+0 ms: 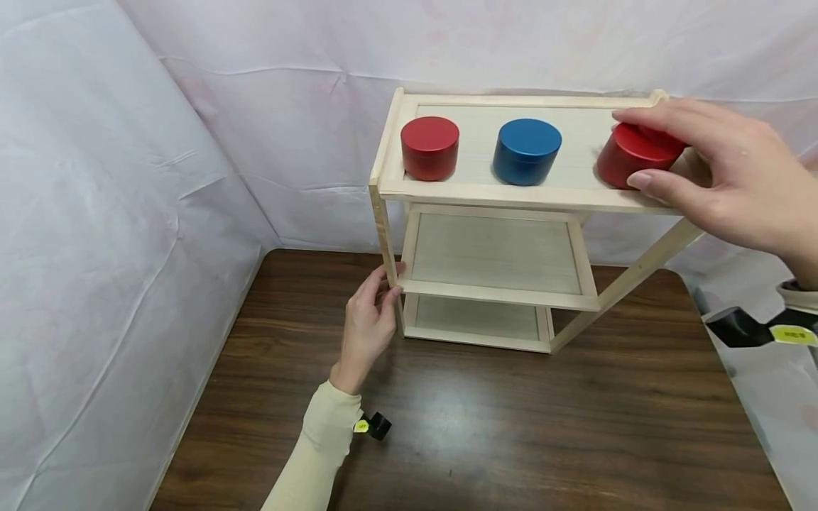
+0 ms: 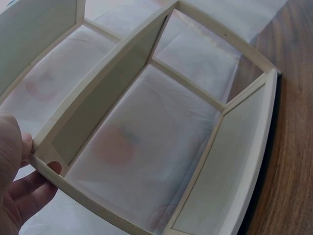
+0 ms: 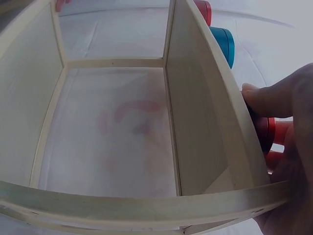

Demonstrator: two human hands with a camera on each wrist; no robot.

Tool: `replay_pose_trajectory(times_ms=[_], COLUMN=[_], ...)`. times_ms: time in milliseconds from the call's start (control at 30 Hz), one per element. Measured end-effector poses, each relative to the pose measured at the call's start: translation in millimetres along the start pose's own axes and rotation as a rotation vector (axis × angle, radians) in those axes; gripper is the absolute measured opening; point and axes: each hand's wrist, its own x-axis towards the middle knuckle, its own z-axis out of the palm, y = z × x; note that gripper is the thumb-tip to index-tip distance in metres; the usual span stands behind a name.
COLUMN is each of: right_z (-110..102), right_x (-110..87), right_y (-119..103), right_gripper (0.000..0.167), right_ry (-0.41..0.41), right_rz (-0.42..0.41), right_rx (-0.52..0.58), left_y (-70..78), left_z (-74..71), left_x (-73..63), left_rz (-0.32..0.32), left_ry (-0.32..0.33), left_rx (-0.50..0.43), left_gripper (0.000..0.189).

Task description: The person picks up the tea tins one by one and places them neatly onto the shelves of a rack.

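A pale wooden shelf rack (image 1: 492,291) with three tiers stands on the dark wooden table. Along its top tier sit a red round tin (image 1: 430,149) at the left, a blue round tin (image 1: 527,152) in the middle and a second red tin (image 1: 639,152) at the right. My right hand (image 1: 741,167) grips that right tin, thumb on its near side and fingers across its far side. Lower down, my left hand (image 1: 371,312) holds the rack's left front post, its fingers wrapped behind the wood in the left wrist view.
White cloth (image 1: 96,213) hangs behind and to the left of the brown table (image 1: 479,426). The rack's middle shelf (image 1: 498,252) and bottom shelf (image 1: 473,317) lie beneath the tins. Both wrists carry a small black camera.
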Motion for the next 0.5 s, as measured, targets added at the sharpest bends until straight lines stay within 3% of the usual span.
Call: replay_pose_trajectory(times_ms=[500], right_z=[4.1], right_x=[-4.3], right_y=[3.0], right_gripper=[0.059], right_ry=[0.012], right_rz=[-0.021], right_rx=[0.029], left_y=[-0.7], left_z=[1.8], left_x=[0.6], left_rz=[0.003], left_ry=[0.003], left_rx=[-0.01], left_gripper=[0.04])
